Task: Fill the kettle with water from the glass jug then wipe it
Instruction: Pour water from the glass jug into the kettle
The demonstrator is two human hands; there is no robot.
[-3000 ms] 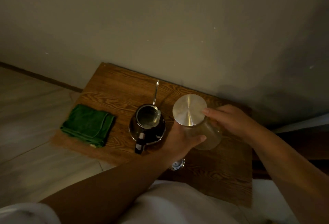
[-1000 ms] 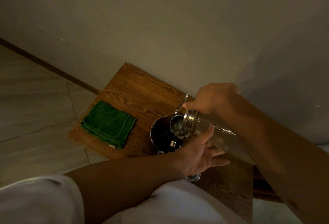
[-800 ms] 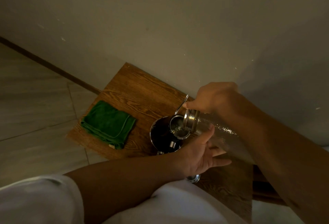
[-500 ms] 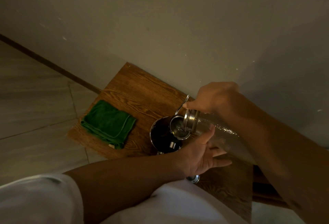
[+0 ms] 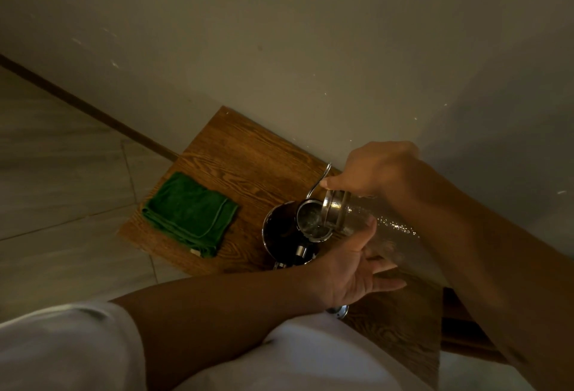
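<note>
A dark shiny kettle with a thin curved spout stands lidless on the wooden table. The glass jug is tipped nearly level, its metal collar over the kettle's mouth, and water is running in. My right hand grips the jug near its neck from above. My left hand supports the jug's body from below, fingers spread against the glass. A folded green cloth lies on the table left of the kettle.
A small shiny metal piece lies at the table's near edge under my left wrist; it may be the kettle's lid. The table stands against a plain wall, with tiled floor to its left. White clothing fills the bottom of the view.
Three seconds ago the jug stood upright on the table in both hands. It has since been lifted and tipped over the kettle; over the last second the pose has hardly shifted.
</note>
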